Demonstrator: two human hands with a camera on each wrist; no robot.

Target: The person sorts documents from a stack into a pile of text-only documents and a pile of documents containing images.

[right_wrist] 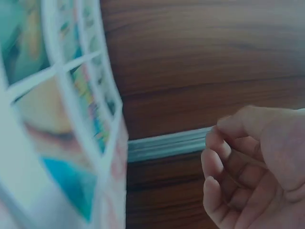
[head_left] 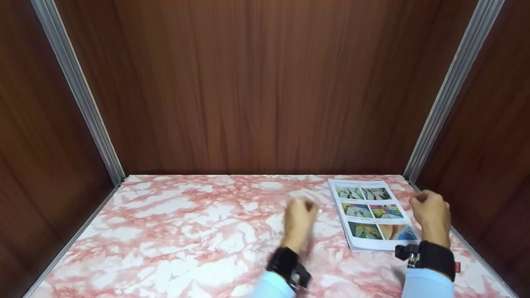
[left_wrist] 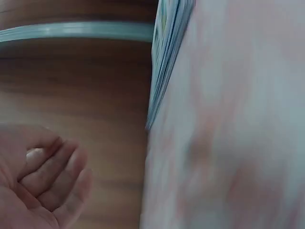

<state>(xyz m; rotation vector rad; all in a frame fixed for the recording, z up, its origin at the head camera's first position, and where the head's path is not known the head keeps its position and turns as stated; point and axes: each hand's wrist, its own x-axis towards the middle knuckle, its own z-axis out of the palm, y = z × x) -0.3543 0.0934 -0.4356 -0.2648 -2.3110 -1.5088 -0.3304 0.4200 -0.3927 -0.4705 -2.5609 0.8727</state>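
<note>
A stack of printed sheets (head_left: 372, 219) with rows of colour photos lies on the right part of the table. To its left, my left hand (head_left: 299, 221) is above the table with its fingers loosely curled and nothing in them; the hand is blurred in the head view. On the other side of the stack, my right hand (head_left: 432, 213) hangs in the air near the stack's right edge. Its fingers (right_wrist: 214, 164) are loosely bent and empty in the right wrist view. The left wrist view shows the layered page edges (left_wrist: 169, 67) of the stack beyond the left hand.
The table (head_left: 174, 236) has a pink and white marbled top. Brown wood-grain panels (head_left: 248, 91) enclose it at the back and both sides, with grey metal posts (head_left: 451, 89) at the corners. A small red tag (head_left: 457, 267) shows beside the right wrist.
</note>
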